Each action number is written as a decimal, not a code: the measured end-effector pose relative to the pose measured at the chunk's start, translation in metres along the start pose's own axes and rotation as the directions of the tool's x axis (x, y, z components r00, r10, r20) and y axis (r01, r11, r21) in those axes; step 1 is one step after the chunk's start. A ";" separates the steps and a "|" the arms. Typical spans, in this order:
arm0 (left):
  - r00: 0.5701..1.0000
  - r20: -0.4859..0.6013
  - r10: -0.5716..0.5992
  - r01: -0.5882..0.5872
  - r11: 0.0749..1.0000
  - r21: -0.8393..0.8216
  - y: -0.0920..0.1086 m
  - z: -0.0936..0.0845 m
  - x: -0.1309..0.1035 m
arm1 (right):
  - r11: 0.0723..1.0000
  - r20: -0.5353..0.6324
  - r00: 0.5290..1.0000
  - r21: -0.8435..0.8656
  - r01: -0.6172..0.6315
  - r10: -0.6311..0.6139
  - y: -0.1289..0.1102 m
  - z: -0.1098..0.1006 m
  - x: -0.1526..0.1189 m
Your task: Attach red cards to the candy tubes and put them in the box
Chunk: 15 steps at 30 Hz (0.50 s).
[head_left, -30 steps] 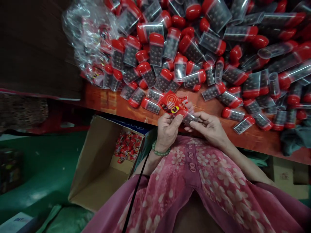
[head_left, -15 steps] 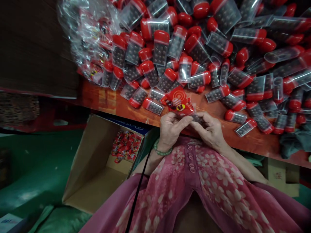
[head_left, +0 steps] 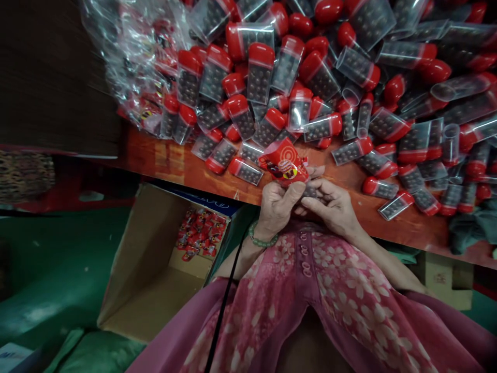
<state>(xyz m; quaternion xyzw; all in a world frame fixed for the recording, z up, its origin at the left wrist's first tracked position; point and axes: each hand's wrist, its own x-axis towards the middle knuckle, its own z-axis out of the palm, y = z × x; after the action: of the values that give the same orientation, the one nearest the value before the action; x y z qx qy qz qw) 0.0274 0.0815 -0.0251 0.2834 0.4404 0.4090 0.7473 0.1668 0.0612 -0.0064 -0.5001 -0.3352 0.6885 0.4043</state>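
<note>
Near the table's front edge, my left hand [head_left: 277,207] pinches a red printed bag [head_left: 285,161] that stands up above my fingers. Close on its right, my right hand [head_left: 330,204] has its fingers closed on a small clear container with dark balls [head_left: 309,191], mostly covered by the fingers. The container touches the lower right of the bag. Many red-capped clear containers [head_left: 261,75] of dark balls lie heaped behind my hands, some of them loose beside the bag.
Clear plastic with red packets [head_left: 143,67] lies at the table's [head_left: 171,160] back left. An open cardboard box [head_left: 135,269] holding small red packets [head_left: 202,233] stands below the left edge. Dark cloth [head_left: 471,228] lies at the right.
The red bag now stands more open and rounded. My hands have parted slightly at the fingertips, and more of the small container shows. The view has shifted a little.
</note>
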 end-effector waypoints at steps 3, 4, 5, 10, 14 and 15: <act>0.993 0.113 0.039 -0.036 0.999 -0.030 0.004 -0.003 -0.001 | 0.998 0.063 0.998 0.051 -0.023 0.020 -0.005 0.000 0.001; 0.991 0.123 0.044 -0.039 0.998 -0.047 0.006 -0.003 -0.001 | 0.998 0.062 0.998 0.055 -0.023 0.020 -0.006 0.001 0.002; 0.992 0.120 0.048 -0.040 0.997 -0.068 0.007 -0.003 -0.001 | 0.998 0.057 0.998 0.053 -0.024 0.021 -0.007 0.002 0.002; 0.998 0.032 0.057 -0.052 0.986 -0.160 0.009 0.002 0.002 | 0.998 -0.003 1.000 -0.061 -0.005 0.004 -0.007 0.005 0.002; 0.992 0.013 0.123 -0.118 0.971 -0.209 0.008 0.004 0.004 | 0.932 -0.094 0.976 -0.328 0.156 -0.196 -0.002 0.004 0.001; 0.992 0.017 0.127 -0.121 0.971 -0.204 0.008 0.004 0.004 | 0.894 -0.094 0.962 -0.401 0.200 -0.258 -0.001 0.003 0.000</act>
<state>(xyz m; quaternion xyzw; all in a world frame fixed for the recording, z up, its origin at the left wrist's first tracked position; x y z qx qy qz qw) 0.0291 0.0888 -0.0192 0.2387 0.3664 0.4934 0.7519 0.1636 0.0618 -0.0049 -0.5756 -0.4913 0.5179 0.3988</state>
